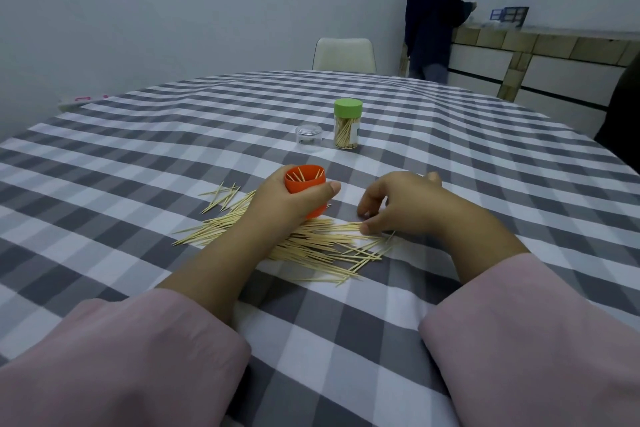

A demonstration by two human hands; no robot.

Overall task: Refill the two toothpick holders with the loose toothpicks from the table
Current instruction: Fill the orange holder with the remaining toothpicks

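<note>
My left hand [277,204] gripped the open orange holder [306,189] upright, while my right hand [398,208], fingers curled, pinched at the loose toothpicks [311,246] on the checked tablecloth [450,156].

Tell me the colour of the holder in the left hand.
Orange: the holder gripped by the left hand, head view.

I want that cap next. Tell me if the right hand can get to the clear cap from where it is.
Probably yes. The right hand rests on the toothpicks, and only bare cloth lies between it and the clear cap. It would have to let go of the toothpicks first.
</note>
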